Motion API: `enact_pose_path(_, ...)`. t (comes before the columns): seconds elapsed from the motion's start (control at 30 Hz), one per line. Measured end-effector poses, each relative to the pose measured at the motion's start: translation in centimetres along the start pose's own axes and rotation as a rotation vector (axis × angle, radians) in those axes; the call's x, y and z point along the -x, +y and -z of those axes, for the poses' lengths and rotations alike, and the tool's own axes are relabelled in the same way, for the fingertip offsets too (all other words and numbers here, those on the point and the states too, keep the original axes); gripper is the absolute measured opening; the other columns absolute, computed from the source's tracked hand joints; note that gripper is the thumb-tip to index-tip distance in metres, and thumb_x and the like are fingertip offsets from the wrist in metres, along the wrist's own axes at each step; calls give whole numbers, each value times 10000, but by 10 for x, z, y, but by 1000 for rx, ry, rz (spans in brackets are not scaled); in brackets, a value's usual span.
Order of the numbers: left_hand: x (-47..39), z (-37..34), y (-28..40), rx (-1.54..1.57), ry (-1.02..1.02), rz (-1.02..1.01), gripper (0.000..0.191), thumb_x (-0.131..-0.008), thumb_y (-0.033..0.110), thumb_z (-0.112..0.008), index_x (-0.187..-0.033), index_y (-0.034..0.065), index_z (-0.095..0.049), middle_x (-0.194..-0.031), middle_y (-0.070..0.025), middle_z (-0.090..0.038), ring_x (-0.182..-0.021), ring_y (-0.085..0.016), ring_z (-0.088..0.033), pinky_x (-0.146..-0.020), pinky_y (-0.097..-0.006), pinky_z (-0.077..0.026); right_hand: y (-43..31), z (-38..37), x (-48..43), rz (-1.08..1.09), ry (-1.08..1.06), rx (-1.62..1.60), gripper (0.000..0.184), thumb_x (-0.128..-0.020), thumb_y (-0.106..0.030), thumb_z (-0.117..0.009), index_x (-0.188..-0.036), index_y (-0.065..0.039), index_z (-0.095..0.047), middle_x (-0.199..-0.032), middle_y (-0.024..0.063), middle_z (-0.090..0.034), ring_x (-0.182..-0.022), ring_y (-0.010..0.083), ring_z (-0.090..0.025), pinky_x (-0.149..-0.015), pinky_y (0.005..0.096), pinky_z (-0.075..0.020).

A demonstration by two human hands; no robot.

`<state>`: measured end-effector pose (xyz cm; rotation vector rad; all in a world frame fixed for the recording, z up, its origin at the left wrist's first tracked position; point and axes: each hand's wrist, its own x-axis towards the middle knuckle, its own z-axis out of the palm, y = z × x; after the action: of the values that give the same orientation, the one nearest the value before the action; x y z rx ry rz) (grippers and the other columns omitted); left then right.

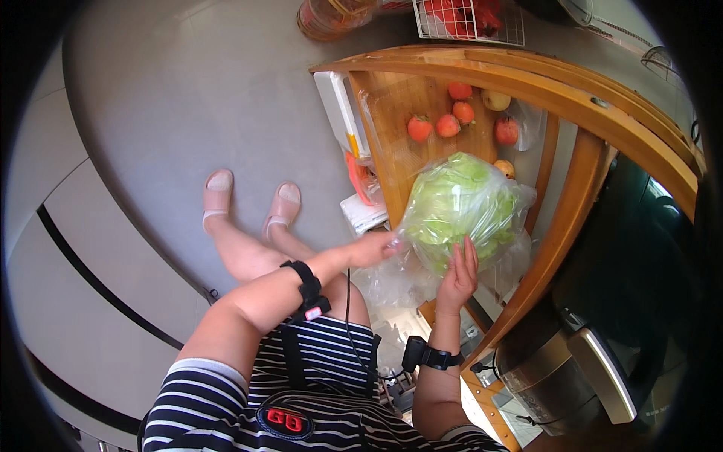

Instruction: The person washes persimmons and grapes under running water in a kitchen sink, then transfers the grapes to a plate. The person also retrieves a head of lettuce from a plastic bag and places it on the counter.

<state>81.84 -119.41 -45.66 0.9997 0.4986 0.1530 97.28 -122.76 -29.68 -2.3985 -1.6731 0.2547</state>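
A head of green lettuce (452,198) in a clear plastic bag (490,217) is over a wooden shelf board. At its near left side my left hand (374,248) pinches the gathered edge of the bag. My right hand (460,279) lies with extended fingers against the near side of the bag, not closed around it; its thumb is hidden. Loose clear plastic hangs below the lettuce, between and beside the hands. Behind the lettuce, several orange-red tomatoes (419,129) lie on the board.
A red fruit (506,131) and a yellowish round one (496,100) lie at the right. The curved wooden frame (570,226) borders the shelf. A white wire basket (471,22) and a jar (333,18) stand beyond. A metallic appliance (548,373) is at lower right.
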Motion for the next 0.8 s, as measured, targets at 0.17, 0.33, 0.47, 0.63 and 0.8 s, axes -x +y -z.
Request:
enact_pose_path(0.17, 7, -31, 59, -16, -45, -111, 170, -948, 170, -452, -1002, 13, -488, -947, -194, -601, -894, -336, -574, -784, -414, -449, -2, 19, 22, -382, 188, -318, 217, -943, -52, -462, -1101, 10, -597, -1173, 116, -606, -1071, 225, -563, -924, 329, -430)
enact_pose_path(0.33, 15, -56, 81, 131, -112, -213, 98, -951, 114, -455, -983, 26, -484, -861, -120, -542, -800, -226, -518, -725, -367, -438, -18, 31, 40, -620, 413, -675, 185, -978, -134, -426, -934, 0, -545, -953, 103, -606, -858, 188, -564, -818, 310, -448)
enact_pose_path(0.47, 28, -74, 92, 253, -187, -225, 86, -956, 118, -452, -944, 33, -467, -792, -52, -468, -744, -161, -445, -695, -315, -420, -32, 47, 63, -708, 482, -847, 176, -976, -142, -441, -914, -4, -531, -925, 100, -595, -831, 186, -558, -806, 322, -444)
enact_pose_path(0.63, 43, -77, 111, 359, -273, -149, 83, -960, 123, -446, -955, 46, -476, -797, -15, -462, -739, -123, -429, -691, -277, -409, -49, 66, 84, -577, 341, -1112, 161, -967, -87, -429, -994, 42, -522, -1010, 143, -601, -943, 204, -582, -843, 325, -464)
enact_pose_path(0.8, 63, -65, 132, 381, -491, -189, 98, -954, 116, -449, -977, 37, -502, -804, -33, -488, -741, -124, -446, -702, -271, -418, -75, 87, 90, -722, 520, -1172, 154, -956, -71, -439, -1038, 43, -505, -1019, 154, -600, -938, 231, -592, -878, 367, -475)
